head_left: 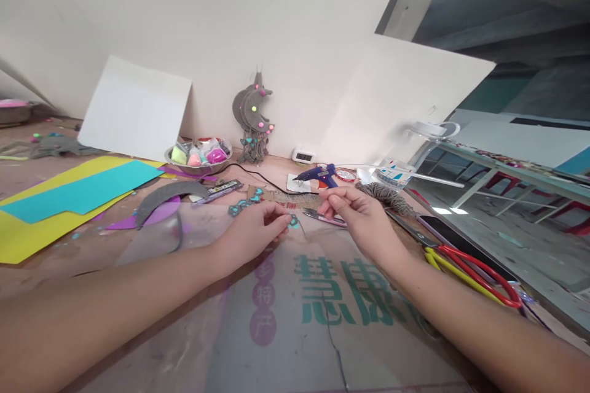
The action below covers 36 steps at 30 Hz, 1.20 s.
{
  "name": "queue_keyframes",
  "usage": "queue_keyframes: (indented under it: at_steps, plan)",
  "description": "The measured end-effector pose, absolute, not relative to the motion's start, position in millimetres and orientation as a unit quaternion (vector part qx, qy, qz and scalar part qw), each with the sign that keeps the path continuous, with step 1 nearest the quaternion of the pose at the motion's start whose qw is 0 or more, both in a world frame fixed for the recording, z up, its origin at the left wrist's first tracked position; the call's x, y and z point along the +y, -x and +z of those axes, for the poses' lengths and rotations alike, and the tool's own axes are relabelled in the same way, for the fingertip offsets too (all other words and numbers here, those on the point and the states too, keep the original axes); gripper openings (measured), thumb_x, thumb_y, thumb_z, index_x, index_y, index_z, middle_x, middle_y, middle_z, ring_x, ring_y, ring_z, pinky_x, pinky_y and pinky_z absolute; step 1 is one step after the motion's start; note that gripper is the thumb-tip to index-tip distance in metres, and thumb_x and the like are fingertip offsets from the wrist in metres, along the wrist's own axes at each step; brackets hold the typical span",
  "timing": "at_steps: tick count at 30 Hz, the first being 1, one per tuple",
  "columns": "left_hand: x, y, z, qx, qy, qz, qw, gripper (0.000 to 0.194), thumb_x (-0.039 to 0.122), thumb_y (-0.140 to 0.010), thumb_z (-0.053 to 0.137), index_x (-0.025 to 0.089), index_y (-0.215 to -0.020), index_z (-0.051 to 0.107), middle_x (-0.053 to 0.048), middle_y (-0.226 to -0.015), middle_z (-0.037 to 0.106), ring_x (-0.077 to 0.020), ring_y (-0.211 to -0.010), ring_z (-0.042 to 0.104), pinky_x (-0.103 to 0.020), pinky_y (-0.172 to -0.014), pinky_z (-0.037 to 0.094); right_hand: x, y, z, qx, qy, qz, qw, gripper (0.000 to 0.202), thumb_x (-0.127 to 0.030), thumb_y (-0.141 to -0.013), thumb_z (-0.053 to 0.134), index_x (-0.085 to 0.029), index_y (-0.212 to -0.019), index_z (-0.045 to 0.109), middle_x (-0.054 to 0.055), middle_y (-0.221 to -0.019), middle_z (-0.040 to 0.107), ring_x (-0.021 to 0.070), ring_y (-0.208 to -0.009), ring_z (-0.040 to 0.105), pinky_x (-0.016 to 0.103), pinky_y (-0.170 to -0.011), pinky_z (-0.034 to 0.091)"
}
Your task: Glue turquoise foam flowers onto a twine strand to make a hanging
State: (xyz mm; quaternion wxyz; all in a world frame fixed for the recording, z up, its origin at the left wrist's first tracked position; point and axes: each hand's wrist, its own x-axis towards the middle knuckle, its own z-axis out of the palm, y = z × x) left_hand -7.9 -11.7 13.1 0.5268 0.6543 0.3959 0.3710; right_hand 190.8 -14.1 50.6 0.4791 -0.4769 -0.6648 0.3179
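Observation:
My left hand [258, 230] pinches a small teal-and-grey ornament [294, 221] between thumb and fingertips, above a printed plastic sheet [286, 331]. To its right, my right hand [357, 218] is closed in a pinch; what sits between those fingertips is too fine to make out. A thin thread hangs below the ornament. Several similar teal-and-grey ornaments [246, 201] lie just beyond my left hand. A small metal tool [322, 217], partly hidden by my right hand, lies between the hands. Farther back rests a blue glue gun [322, 174]. A dark cord [338, 359] lies on the sheet.
A grey moon decoration [253, 110] leans against the white board. Left are a bowl of coloured clay [198, 156], yellow [27, 242] and blue sheets [83, 190], and a grey arc [168, 196]. Right are grey yarn [385, 196], red-and-yellow scissors [474, 267], a phone [465, 245] and a clear jug [405, 159].

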Motion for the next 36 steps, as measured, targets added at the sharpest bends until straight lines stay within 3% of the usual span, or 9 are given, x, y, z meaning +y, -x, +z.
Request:
queue_keyframes:
  at_steps: [4, 10, 18, 23, 28, 34, 36]
  plan:
    - [-11, 8, 11, 0.395, -0.656, 0.374, 0.522, 0.025, 0.043, -0.078, 0.050, 0.017, -0.076, 0.050, 0.003, -0.062, 0.050, -0.0073, -0.049, 0.042, -0.018, -0.044, 0.033, -15, -194, 61, -0.661, 0.462, 0.313, 0.502, 0.018, -0.034, -0.077, 0.060, -0.018, -0.083, 0.063, 0.005, -0.075, 0.067, 0.0137, -0.064, 0.057, 0.032, -0.067, 0.047]
    - [-10, 8, 9, 0.391, -0.660, 0.380, 0.517, 0.027, 0.044, -0.078, 0.049, 0.017, -0.076, 0.050, 0.002, -0.062, 0.051, -0.0072, -0.050, 0.043, -0.018, -0.045, 0.033, -20, -199, 76, -0.659, 0.446, 0.204, 0.570, 0.014, -0.033, -0.076, 0.063, -0.024, -0.072, 0.053, 0.001, -0.063, 0.060, 0.0159, -0.063, 0.056, 0.033, -0.066, 0.047]
    - [-11, 9, 12, 0.395, -0.675, 0.370, 0.500, 0.025, 0.042, -0.079, 0.048, 0.018, -0.074, 0.051, 0.003, -0.059, 0.051, -0.0071, -0.047, 0.041, -0.018, -0.042, 0.032, -27, -181, 31, -0.756, 0.462, 0.273, 0.376, 0.020, -0.028, -0.087, 0.044, -0.019, -0.078, 0.060, 0.003, -0.078, 0.063, 0.0156, -0.075, 0.058, 0.029, -0.072, 0.044]
    - [-10, 9, 12, 0.397, -0.674, 0.370, 0.501, 0.024, 0.042, -0.079, 0.048, 0.018, -0.075, 0.051, 0.003, -0.060, 0.051, -0.0071, -0.046, 0.041, -0.019, -0.042, 0.033, -27, -181, 24, -0.738, 0.477, 0.273, 0.391, 0.016, -0.029, -0.085, 0.048, -0.020, -0.086, 0.061, 0.003, -0.080, 0.065, 0.0167, -0.077, 0.060, 0.031, -0.074, 0.045]
    - [-12, 9, 13, 0.401, -0.673, 0.368, 0.500, 0.023, 0.040, -0.079, 0.048, 0.018, -0.075, 0.050, 0.004, -0.058, 0.049, -0.0065, -0.045, 0.039, -0.018, -0.041, 0.032, -21, -184, 19, -0.706, 0.502, 0.256, 0.429, 0.015, -0.034, -0.077, 0.060, -0.020, -0.074, 0.053, 0.001, -0.073, 0.061, 0.0152, -0.069, 0.056, 0.028, -0.065, 0.043]
    - [-13, 10, 13, 0.397, -0.695, 0.364, 0.476, 0.022, 0.038, -0.081, 0.045, 0.018, -0.075, 0.051, 0.004, -0.060, 0.051, -0.0070, -0.047, 0.041, -0.018, -0.043, 0.033, -23, -180, 25, -0.742, 0.501, 0.253, 0.367, 0.033, -0.035, -0.089, 0.039, -0.017, -0.068, 0.056, 0.002, -0.069, 0.058, 0.0136, -0.068, 0.053, 0.025, -0.065, 0.040]
    - [-13, 10, 13, 0.398, -0.708, 0.363, 0.457, 0.022, 0.037, -0.081, 0.045, 0.018, -0.076, 0.053, 0.003, -0.061, 0.051, -0.0075, -0.049, 0.042, -0.018, -0.045, 0.033, -24, -178, 26, -0.740, 0.507, 0.260, 0.357, 0.032, -0.034, -0.088, 0.040, -0.017, -0.069, 0.058, 0.001, -0.068, 0.059, 0.0131, -0.065, 0.053, 0.024, -0.062, 0.040]
